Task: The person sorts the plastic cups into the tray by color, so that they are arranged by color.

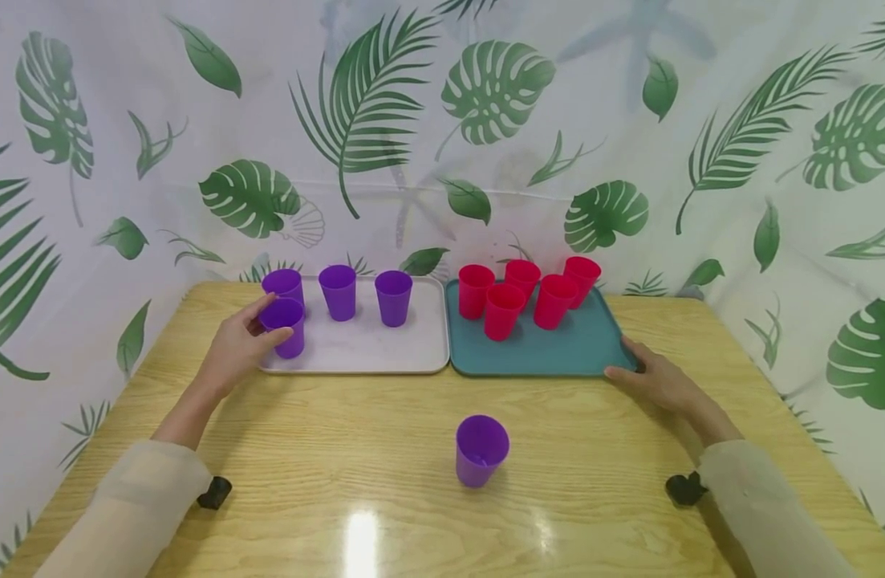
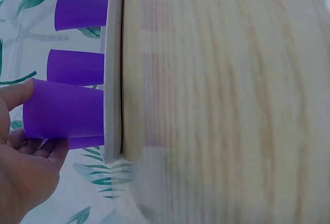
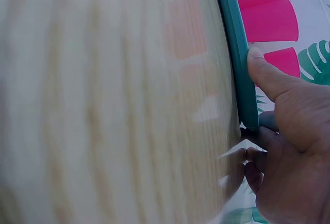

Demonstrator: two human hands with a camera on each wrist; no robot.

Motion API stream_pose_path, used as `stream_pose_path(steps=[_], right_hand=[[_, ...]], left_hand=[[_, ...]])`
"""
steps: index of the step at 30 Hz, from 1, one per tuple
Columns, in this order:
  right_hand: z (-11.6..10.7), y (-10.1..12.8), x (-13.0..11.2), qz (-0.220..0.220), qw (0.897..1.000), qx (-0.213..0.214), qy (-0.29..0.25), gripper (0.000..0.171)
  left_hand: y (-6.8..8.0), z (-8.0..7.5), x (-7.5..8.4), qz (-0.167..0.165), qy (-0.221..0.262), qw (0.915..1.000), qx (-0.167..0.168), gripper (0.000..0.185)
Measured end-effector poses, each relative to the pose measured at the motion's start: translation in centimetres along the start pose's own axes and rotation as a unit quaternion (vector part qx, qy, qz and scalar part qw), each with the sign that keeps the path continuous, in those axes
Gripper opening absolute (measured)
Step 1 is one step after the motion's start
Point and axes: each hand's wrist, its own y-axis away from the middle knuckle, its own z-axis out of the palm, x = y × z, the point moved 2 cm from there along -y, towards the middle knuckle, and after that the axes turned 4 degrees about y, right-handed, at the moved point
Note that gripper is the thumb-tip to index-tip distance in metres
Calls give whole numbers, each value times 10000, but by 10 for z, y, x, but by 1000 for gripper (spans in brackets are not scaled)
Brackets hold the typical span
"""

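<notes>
My left hand (image 1: 238, 343) holds a purple cup (image 1: 289, 338) by its sides, thumb on the near side and fingers behind. That cup is upright at the front left corner of the white tray (image 1: 370, 357), and the left wrist view shows its base at the tray. More purple cups (image 1: 338, 293) stand behind and to the right of it. At the other side, my right hand (image 1: 659, 379) grips the front right corner of the teal tray (image 1: 529, 360). Its thumb (image 3: 263, 69) lies over the rim, while the other fingers curl at the outer edge, partly hidden.
Several red cups (image 1: 505, 311) stand upright on the teal tray, towards its back. A lone purple cup (image 1: 481, 451) stands on the wooden table (image 1: 326, 449) in front of the trays. The trays sit side by side, close to a leaf-patterned cloth (image 1: 384, 201) behind the table.
</notes>
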Motion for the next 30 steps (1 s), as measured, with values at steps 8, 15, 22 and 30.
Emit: stream_pose_path(steps=[8,15,22,30], right_hand=[[0,0,0,12,10000,-31,3,95],[0,0,1,16,10000,-34,-24,95],[0,0,0,36,10000,-58,-19,96],[1,-1,1,31,10000,-32,21,97]], left_hand=[[-1,-3,-5,7,-70,9999,145,73],[-3,-2,-6,-39,119,9999,67,75],[-3,-6,-8,121,215,9997,91,74],[-1,-17,2,349,223,9964,746,68]])
